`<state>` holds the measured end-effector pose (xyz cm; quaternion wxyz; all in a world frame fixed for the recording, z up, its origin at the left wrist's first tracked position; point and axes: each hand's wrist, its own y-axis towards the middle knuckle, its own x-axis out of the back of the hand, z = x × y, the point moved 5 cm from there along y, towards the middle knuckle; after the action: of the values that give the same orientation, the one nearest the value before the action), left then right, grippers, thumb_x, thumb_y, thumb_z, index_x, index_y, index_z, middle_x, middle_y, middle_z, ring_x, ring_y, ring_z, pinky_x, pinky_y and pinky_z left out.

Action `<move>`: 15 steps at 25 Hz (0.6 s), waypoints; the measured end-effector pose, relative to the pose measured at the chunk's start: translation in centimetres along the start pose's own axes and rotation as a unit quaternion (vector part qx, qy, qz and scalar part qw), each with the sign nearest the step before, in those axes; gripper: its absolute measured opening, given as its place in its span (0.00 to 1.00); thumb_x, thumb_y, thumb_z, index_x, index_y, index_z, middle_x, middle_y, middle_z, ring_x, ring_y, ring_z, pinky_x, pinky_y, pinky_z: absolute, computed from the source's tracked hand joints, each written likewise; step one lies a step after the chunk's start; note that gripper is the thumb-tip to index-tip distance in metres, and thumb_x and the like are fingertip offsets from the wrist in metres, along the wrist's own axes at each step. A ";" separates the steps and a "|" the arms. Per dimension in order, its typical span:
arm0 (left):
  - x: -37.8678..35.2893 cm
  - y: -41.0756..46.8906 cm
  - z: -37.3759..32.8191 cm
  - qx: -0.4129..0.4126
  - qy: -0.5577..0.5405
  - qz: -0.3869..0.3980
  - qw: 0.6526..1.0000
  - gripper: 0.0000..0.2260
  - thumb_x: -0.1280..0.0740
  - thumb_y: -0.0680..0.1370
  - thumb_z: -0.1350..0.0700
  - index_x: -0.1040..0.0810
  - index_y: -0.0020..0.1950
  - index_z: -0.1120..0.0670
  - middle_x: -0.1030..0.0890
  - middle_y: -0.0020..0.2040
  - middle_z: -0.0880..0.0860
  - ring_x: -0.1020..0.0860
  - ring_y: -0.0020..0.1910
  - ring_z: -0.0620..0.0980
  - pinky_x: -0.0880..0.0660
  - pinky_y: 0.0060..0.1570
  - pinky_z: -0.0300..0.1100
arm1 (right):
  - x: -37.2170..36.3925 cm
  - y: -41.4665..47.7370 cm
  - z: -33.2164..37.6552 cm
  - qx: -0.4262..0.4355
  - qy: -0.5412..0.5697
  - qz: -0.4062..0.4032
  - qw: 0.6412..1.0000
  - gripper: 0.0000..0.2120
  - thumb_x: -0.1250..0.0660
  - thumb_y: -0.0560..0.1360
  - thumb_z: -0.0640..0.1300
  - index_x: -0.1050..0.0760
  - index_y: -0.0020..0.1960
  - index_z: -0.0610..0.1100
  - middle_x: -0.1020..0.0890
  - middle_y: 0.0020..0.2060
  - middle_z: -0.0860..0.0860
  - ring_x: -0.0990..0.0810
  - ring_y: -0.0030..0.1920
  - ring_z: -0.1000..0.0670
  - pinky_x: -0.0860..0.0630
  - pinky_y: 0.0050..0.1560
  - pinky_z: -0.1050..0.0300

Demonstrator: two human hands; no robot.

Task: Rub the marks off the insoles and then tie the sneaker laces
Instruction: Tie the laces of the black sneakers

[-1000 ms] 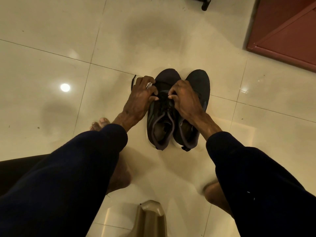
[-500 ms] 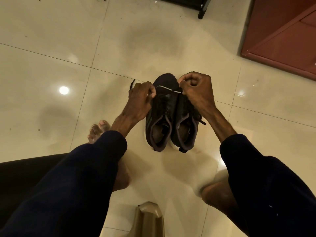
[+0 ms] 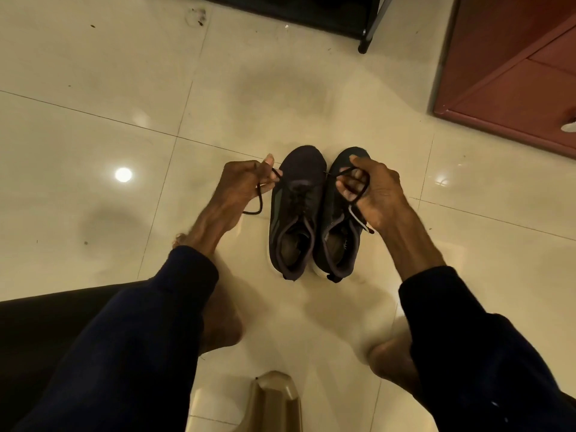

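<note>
Spread wider than half a second ago, both hands now pull the lace (image 3: 339, 171) taut across the sneakers (image 3: 300, 165), which sit side by side between them on the floor (image 3: 311, 88). The left hand (image 3: 241, 182) pinches one end; the right hand (image 3: 378, 191) curls tight round the other. Soft, thin cord, likely slippery: hold it near the knot.

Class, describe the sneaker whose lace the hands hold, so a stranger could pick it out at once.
On the tiled floor two dark sneakers stand side by side. It is the left sneaker, whose lace stretches out to the left hand and right hand.
</note>
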<state>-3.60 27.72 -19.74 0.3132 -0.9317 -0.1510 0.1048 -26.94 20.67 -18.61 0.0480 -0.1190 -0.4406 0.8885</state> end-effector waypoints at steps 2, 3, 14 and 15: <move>-1.6 -0.5 1.1 0.032 -0.128 0.017 0.991 0.15 0.34 0.83 0.50 0.22 0.42 0.60 0.15 0.51 0.64 0.16 0.56 0.61 0.21 0.62 0.54 | -1.5 0.2 -1.5 -0.026 0.137 0.037 0.990 0.15 0.33 0.80 0.39 0.29 0.35 0.41 0.15 0.46 0.37 0.14 0.46 0.40 0.18 0.55 0.46; -2.2 -0.6 1.6 0.047 -0.190 0.023 0.980 0.15 0.36 0.84 0.49 0.23 0.43 0.59 0.15 0.50 0.64 0.16 0.56 0.63 0.21 0.61 0.54 | -2.4 0.3 -2.1 -0.035 0.186 0.051 0.981 0.16 0.34 0.81 0.40 0.29 0.35 0.41 0.16 0.43 0.37 0.14 0.44 0.40 0.19 0.56 0.44; -3.3 0.5 2.7 -0.060 -0.012 0.047 0.997 0.13 0.39 0.84 0.65 0.16 0.59 0.57 0.15 0.50 0.53 0.24 0.44 0.47 0.25 0.48 0.40 | -5.7 1.5 -3.7 0.101 -0.239 0.060 0.964 0.14 0.45 0.84 0.34 0.21 0.52 0.41 0.23 0.34 0.47 0.28 0.30 0.53 0.30 0.28 0.61; -3.2 0.6 2.7 -0.067 -0.003 0.046 0.997 0.12 0.37 0.83 0.67 0.16 0.59 0.58 0.15 0.50 0.53 0.22 0.44 0.47 0.25 0.48 0.39 | -5.6 1.4 -3.6 0.111 -0.264 0.057 0.956 0.10 0.42 0.83 0.33 0.22 0.55 0.40 0.22 0.34 0.47 0.27 0.30 0.54 0.29 0.28 0.62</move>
<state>-7.20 27.67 -21.88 0.2440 -0.9563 -0.1154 0.1120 -20.61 21.49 -20.86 -0.1079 0.1010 -0.3284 0.9329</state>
